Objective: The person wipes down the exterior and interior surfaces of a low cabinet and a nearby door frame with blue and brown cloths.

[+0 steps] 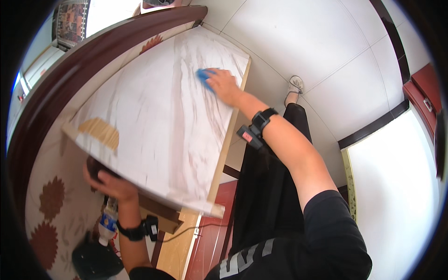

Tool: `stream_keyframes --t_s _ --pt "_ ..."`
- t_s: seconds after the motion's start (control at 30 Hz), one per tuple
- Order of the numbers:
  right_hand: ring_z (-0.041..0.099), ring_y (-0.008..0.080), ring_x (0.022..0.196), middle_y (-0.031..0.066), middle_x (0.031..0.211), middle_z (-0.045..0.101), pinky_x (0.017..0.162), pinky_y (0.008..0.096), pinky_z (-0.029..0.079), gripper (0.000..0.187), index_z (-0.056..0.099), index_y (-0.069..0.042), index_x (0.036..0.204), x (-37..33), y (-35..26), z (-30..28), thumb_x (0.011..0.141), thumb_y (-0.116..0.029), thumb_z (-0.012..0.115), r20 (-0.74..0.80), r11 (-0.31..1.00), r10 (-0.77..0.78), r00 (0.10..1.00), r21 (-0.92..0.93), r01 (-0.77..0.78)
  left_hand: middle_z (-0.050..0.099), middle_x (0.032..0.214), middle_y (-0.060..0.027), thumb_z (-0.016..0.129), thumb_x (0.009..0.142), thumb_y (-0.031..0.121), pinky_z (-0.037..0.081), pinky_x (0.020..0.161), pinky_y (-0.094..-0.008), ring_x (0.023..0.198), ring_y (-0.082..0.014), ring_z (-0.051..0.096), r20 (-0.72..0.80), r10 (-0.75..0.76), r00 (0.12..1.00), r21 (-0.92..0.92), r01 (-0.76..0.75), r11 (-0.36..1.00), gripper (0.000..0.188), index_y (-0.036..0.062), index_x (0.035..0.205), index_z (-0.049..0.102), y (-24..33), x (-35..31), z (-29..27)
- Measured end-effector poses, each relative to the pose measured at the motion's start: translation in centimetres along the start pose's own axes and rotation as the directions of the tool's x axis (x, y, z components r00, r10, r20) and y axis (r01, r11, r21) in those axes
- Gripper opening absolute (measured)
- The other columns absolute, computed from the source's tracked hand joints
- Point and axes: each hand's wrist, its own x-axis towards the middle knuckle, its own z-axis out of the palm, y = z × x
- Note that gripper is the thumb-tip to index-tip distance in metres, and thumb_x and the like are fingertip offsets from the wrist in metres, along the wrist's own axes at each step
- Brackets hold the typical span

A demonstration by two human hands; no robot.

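A white, grey-veined marble-look tabletop (154, 102) stretches out in front of me. Toward its far right part, my right hand (224, 86) presses a blue cloth (204, 77) against the surface, fingers closed over it. My left hand (114, 184) is at the near left edge, just below the top. Its fingers curve round a dark, rounded thing (95, 168), blurred and partly hidden, so its kind is unclear. Close to the left corner of the top lies a tan, wood-coloured patch (102, 133).
A dark red-brown curved wooden rail (56, 88) runs along the left. Below my left hand are a clear bottle with a blue label (108, 221), a dark green-black object (95, 259) and a cable (191, 227). White floor tiles (298, 37) lie right of the table.
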Motion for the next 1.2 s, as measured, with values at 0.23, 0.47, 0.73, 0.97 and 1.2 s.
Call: stream_keyframes --t_s 0.23,0.47,0.73,0.97,1.2 --pt "0.038 0.0392 0.119 0.0268 0.125 0.045 0.102 0.0430 0.030 0.039 0.050 0.008 0.115 0.9 9.8 2.5 0.092 -0.022 0.039 -0.067 0.982 -0.027 0.997 0.183 0.039 0.034 0.129 -0.0205 0.031 0.096 0.042 0.038 0.094 -0.0456 0.115 -0.0297 0.041 0.112 -0.230 0.967 0.049 0.226 0.973 0.057 -0.0031 0.130 0.022 -2.9 -0.9 -4.5" --pt "0.022 0.0347 0.134 0.0192 0.140 0.031 0.110 0.0428 0.019 0.053 0.040 -0.001 0.131 4.5 -5.5 -1.1 0.091 -0.034 0.047 0.099 0.729 -0.621 0.778 0.437 0.526 0.035 0.129 -0.0208 0.032 0.096 0.041 0.038 0.094 -0.0461 0.113 -0.0300 0.043 0.046 -0.470 0.881 0.046 0.468 0.882 0.056 -0.0023 0.130 0.022 -2.6 -4.0 -8.9" --pt "0.027 0.0389 0.130 0.0272 0.139 0.030 0.109 0.0413 0.020 0.054 0.041 0.004 0.129 11.2 16.3 3.8 0.094 -0.037 0.037 0.130 0.988 -0.002 0.991 0.155 -0.019 0.036 0.128 -0.0210 0.032 0.096 0.040 0.039 0.093 -0.0460 0.113 -0.0300 0.043 -0.017 -0.581 0.814 0.114 0.579 0.807 0.055 -0.0024 0.130 0.022 0.3 -6.5 -10.3" --pt "0.028 0.0394 0.129 0.0252 0.139 0.032 0.109 0.0447 0.020 0.055 0.041 0.003 0.129 -0.3 9.2 1.2 0.092 -0.037 0.043 0.112 0.938 -0.115 0.987 0.339 0.071 0.037 0.127 -0.0211 0.033 0.096 0.039 0.040 0.093 -0.0460 0.112 -0.0301 0.044 -0.040 -0.618 0.785 0.128 0.617 0.776 0.054 -0.0024 0.129 0.023 0.3 -7.2 -10.8" --pt "0.026 0.0378 0.131 0.0183 0.143 0.030 0.109 0.0446 0.019 0.053 0.036 -0.007 0.135 4.1 6.0 0.5 0.092 -0.036 0.045 0.173 0.894 -0.385 0.907 0.314 0.320 0.038 0.126 -0.0213 0.034 0.096 0.038 0.040 0.092 -0.0459 0.111 -0.0301 0.045 -0.026 -0.590 0.807 0.141 0.587 0.797 0.053 -0.0025 0.129 0.024 0.2 -6.0 -9.0"
